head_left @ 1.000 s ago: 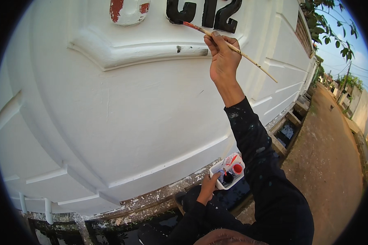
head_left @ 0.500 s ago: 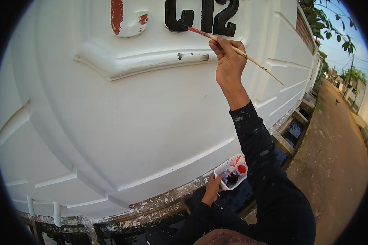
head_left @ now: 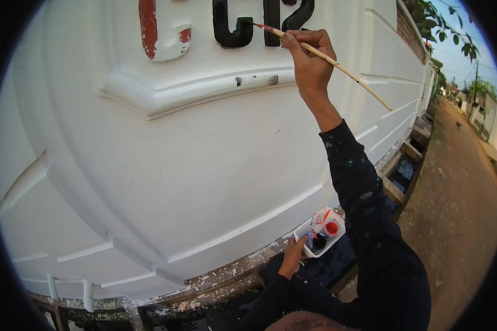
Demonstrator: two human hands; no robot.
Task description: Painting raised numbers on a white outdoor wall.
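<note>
My right hand (head_left: 315,63) is raised against the white wall and pinches a long wooden paintbrush (head_left: 350,77). Red colour stains the brush near its bristles; the dark tip meets the right edge of a raised black character (head_left: 233,41). Low down by the wall, my left hand (head_left: 291,258) grips the side of a white plastic tray (head_left: 315,255). Inside it stand a pot of red paint (head_left: 331,228) and a pot of dark paint (head_left: 318,241), with red smears on the tray's inside.
Left of the black characters is a raised one in patchy red and white (head_left: 149,33). A moulded ledge (head_left: 204,99) with dark smudges juts out below. An open drain (head_left: 403,171) with concrete cross-pieces runs along the wall's foot, beside a dirt road (head_left: 453,209).
The view has shifted slightly, moving the characters up and left in it. The brush tip stays at the black character's edge, and the left hand still holds the tray.
</note>
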